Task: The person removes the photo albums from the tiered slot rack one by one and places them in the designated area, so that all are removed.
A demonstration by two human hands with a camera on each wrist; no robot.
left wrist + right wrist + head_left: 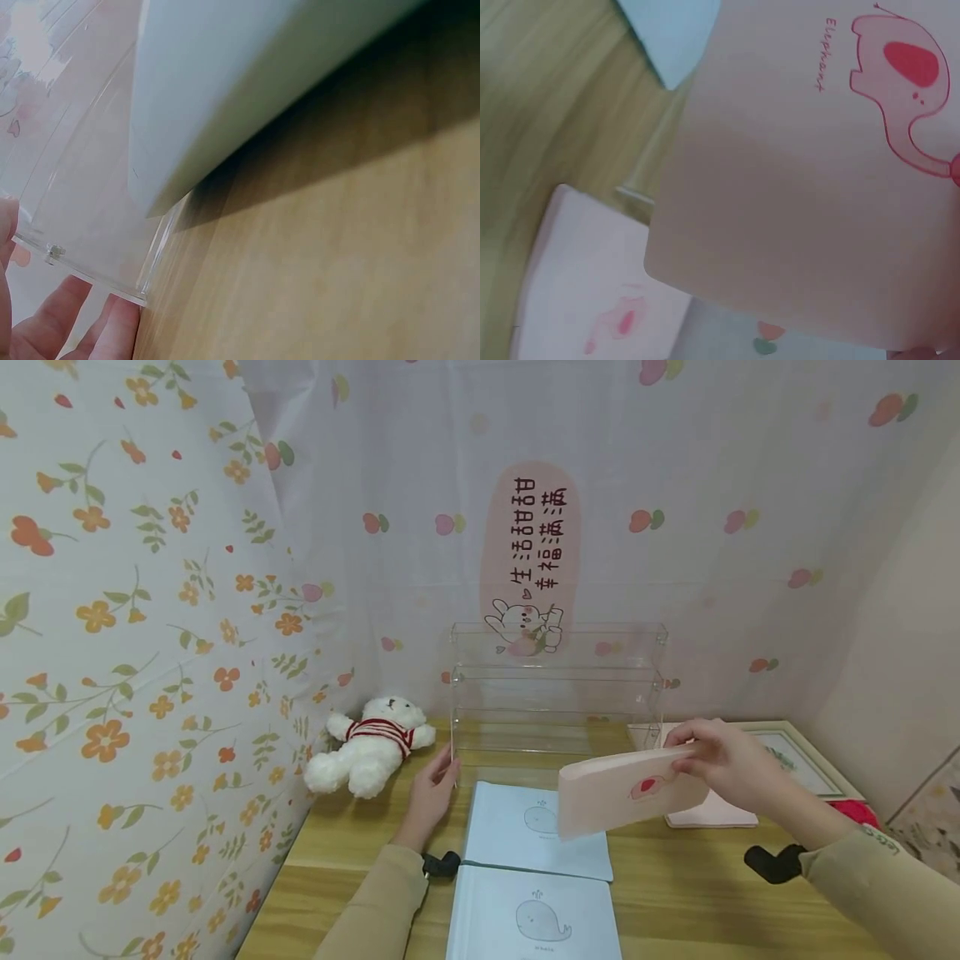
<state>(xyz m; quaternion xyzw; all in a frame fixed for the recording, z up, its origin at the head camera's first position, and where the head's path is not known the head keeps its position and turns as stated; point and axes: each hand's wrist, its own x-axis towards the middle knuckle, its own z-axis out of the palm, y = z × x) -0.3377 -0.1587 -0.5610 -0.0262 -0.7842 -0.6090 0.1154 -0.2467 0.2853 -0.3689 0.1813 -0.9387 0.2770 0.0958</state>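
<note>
My right hand (731, 768) pinches a pale pink notebook (600, 802) by its right end, holding it up at a tilt over the table. In the right wrist view its cover shows a red-eared elephant (911, 64) and the word Elephant. The clear acrylic tiered rack (555, 673) stands against the back curtain. At that rack's lower left side is my left hand (431, 793), with thumb and fingers (112, 334) holding the edge of the side panel. Two light blue notebooks (491, 827) with whale drawings lie in front of the rack, one nearer me than the other.
A white teddy bear (371, 743) in a striped sweater lies left of the rack. Another pink notebook (720, 816) with an elephant lies at the right, partly behind my right hand. Beyond it are a picture frame (806, 756) and a red object (857, 812).
</note>
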